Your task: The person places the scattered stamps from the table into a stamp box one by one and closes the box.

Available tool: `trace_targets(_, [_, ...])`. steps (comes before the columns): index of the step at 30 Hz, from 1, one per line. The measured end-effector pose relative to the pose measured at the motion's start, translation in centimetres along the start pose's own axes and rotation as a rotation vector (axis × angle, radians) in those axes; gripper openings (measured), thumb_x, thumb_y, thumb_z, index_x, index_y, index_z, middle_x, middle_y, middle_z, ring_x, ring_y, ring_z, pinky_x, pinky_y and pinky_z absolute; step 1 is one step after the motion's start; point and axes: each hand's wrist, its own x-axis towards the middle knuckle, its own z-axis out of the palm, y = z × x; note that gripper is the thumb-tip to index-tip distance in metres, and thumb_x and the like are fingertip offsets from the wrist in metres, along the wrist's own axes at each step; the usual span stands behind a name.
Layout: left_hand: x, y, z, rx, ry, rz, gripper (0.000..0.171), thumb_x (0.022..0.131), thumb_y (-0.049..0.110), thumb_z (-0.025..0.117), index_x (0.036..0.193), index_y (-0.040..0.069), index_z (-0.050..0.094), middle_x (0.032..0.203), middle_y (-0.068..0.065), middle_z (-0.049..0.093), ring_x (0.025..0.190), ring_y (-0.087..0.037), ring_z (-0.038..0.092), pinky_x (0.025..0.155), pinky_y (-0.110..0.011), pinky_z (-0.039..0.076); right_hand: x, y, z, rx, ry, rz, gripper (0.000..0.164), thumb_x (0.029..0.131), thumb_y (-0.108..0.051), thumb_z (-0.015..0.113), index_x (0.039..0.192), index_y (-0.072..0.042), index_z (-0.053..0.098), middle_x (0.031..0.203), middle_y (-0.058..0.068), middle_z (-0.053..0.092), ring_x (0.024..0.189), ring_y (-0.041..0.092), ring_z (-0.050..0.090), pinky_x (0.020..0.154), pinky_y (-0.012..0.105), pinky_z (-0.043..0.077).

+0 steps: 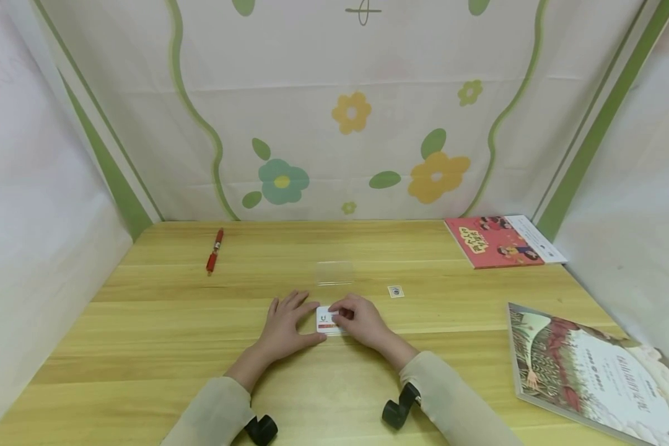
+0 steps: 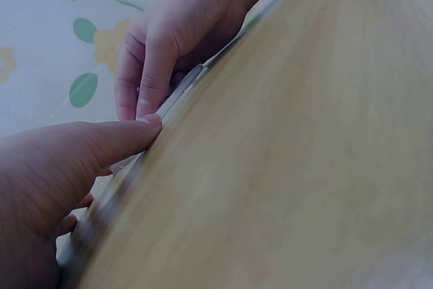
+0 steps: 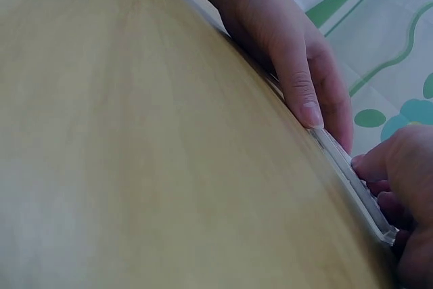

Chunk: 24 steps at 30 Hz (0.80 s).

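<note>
A small white card with a dark U-shaped mark and a red band lies in a shallow clear plastic case on the table. My left hand holds the case's left end, thumb at the near corner and index finger at the far one. From the right, my right hand pinches at the card with bent thumb and index finger, covering its right part. Edge-on, the case shows as a thin slab between both hands in the right wrist view.
Behind the hands lies a flat clear plastic piece, with a small square sticker to its right. A red pen is at the back left. A red book and a larger illustrated book lie on the right.
</note>
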Motion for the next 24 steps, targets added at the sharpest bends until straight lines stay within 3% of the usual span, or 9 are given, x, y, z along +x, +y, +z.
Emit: trace_targets(24, [0.04, -0.08, 0.09, 0.0, -0.001, -0.003, 0.062, 0.07, 0.051, 0.062, 0.12, 0.016, 0.052, 0.132, -0.012, 0.035, 0.124, -0.031, 0.02, 0.095, -0.055, 0.004, -0.04, -0.37, -0.2, -0.008, 0.013, -0.007, 0.01, 0.076, -0.008, 0.064, 0.085, -0.009, 0.067, 0.072, -0.008, 0.05, 0.066, 0.008, 0.046, 0.059, 0.023, 0.04])
